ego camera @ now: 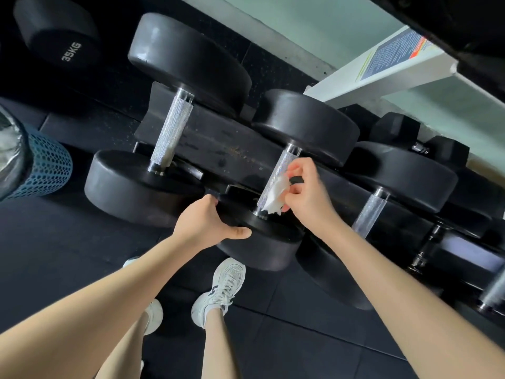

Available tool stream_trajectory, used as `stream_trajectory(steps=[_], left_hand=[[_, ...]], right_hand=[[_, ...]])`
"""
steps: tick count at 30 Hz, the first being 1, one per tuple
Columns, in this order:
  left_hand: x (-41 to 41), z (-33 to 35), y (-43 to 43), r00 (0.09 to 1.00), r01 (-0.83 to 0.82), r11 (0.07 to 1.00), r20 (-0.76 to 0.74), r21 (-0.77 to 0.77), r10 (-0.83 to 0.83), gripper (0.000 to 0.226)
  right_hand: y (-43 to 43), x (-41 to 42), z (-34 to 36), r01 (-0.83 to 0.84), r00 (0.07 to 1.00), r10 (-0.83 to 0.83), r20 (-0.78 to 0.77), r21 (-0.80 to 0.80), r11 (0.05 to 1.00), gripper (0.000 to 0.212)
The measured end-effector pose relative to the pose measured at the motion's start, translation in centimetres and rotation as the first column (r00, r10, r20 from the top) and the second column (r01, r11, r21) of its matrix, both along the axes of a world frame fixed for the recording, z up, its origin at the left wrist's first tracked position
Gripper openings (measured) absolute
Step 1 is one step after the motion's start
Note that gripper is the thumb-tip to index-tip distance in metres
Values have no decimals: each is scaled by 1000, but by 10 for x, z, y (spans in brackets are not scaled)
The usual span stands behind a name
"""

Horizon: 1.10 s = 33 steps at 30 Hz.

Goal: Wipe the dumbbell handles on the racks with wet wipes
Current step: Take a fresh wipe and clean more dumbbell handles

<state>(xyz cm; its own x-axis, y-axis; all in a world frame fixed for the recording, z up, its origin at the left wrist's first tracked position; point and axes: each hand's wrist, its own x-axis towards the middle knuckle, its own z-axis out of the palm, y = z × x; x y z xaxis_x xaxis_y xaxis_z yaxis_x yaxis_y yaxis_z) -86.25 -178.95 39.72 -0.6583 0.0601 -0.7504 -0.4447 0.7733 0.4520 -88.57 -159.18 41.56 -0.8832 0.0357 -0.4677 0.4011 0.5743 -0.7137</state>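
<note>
Head view is showing a person standing over a low rack [218,138] of black dumbbells, both bare arms reaching down to the middle one. The right hand [306,192] is pinching a crumpled white wipe [276,195] between thumb and curled fingers and is pressing it against the right flank of the ridged metal handle [281,166]. The left hand [207,222] is gripping the near weight [262,242] of that same dumbbell, thumb lying along its rim and fingers wrapping over the far edge, seemingly steadying it.

The handle is lying just left of the right hand, touching the wipe, so the right hand is the nearer one for the wiping stroke. Its long axis is running from the near weight by the person's feet up and away to the far weight [306,124], leaning to the right in the picture. The wipe is sitting on the lower half, close to the near collar, so the upper stretch toward the far weight is probably waiting to be covered; a slide along that axis, away from the body, looks like the fitting move.

Neighbouring handles are lying parallel: one to the left [170,132], one to the right [370,209], each pointing the same way. I cannot tell whether either has been wiped. A blue mesh bin [41,165] is standing on the floor at far left, and white shoes [221,291] are showing below.
</note>
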Motion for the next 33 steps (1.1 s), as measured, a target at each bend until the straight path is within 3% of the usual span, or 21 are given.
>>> stream_trajectory(steps=[3,4,9,13,15,19,22,25,28,29,31,33], left_hand=[[-1,0,0,1000,6,1000,-2,-6,-6,100],[-1,-1,0,1000,7,1000,-3,-8,-7,100],[1,-3,0,1000,-2,1000,-5,-10,2,101],[0,-3,0,1000,-7,1000,-12,-11,7,99],[0,-3,1,1000,-9,1000,-9,-12,9,98],[0,-4,0,1000,-14,1000,-8,-12,14,97],[1,-3,0,1000,-16,1000,-11,-11,16,97],[2,-4,-1,1000,-19,1000,-11,-1,19,97],[1,-3,-1,1000,-21,1000,-7,7,21,96],[1,-2,-1,1000,-20,1000,-9,8,20,96],[1,-2,-1,1000,-16,1000,-14,5,16,93],[1,-3,-1,1000,-14,1000,-12,5,14,93]], right_hand=[[4,-2,-19,38,995,-6,-99,332,943,27],[3,-2,-23,69,991,-23,-131,361,930,26],[-4,3,-28,160,959,-109,-261,182,970,30],[-10,8,-30,126,936,-55,-347,186,974,40],[-10,13,-29,114,940,-50,-337,172,978,40],[-15,17,-19,259,943,-251,-218,7,966,31],[-17,13,-23,288,929,-277,-244,11,957,20],[-20,7,-34,246,931,-199,-307,123,961,14],[-19,3,-44,175,923,26,-385,478,861,11],[-18,3,-47,153,912,86,-401,529,835,9],[-16,5,-48,73,899,176,-402,532,844,7],[-13,11,-50,-41,818,353,-453,567,823,24]])
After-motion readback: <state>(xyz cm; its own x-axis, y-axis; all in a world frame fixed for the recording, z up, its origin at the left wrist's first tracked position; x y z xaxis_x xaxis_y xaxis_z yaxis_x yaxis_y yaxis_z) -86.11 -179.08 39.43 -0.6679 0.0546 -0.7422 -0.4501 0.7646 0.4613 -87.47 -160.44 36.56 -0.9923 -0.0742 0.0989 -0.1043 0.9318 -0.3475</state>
